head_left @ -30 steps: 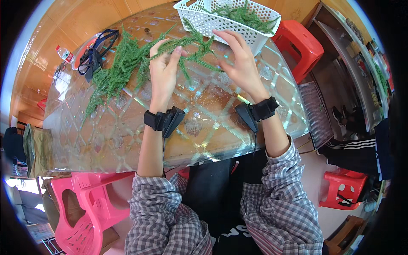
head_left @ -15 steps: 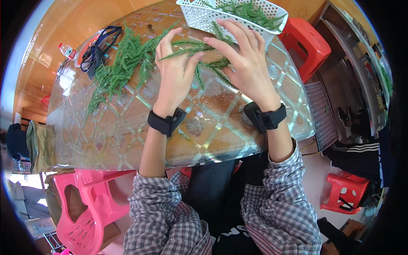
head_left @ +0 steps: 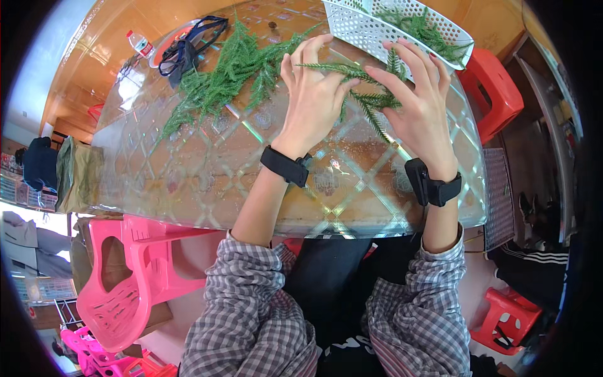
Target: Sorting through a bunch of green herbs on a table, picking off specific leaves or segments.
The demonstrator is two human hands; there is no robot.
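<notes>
A green needle-leaved sprig (head_left: 375, 100) with several side shoots is held up between my hands above the table. My left hand (head_left: 312, 100) is closed on its left side, thumb and fingertips at the stem, with one shoot crossing the fingers. My right hand (head_left: 419, 103) pinches its right side, the fingers curved over and partly hiding the stem. On the table to the left of my hands lies a loose pile of similar green sprigs (head_left: 229, 72). Just beyond my right hand stands a white perforated plastic basket (head_left: 355, 34) with more sprigs (head_left: 421, 28) in it.
The table (head_left: 207, 169) has a glossy clear cover. At its far left are a small bottle (head_left: 139, 44) and a dark strapped item (head_left: 182, 60) on a reddish round dish. Red stools (head_left: 493, 88) stand at the right, and a pink plastic chair (head_left: 135, 276) at the near left.
The whole view has shifted, so the table, basket and pile appear farther right. Both hands stay on the sprig, with only slight finger movement.
</notes>
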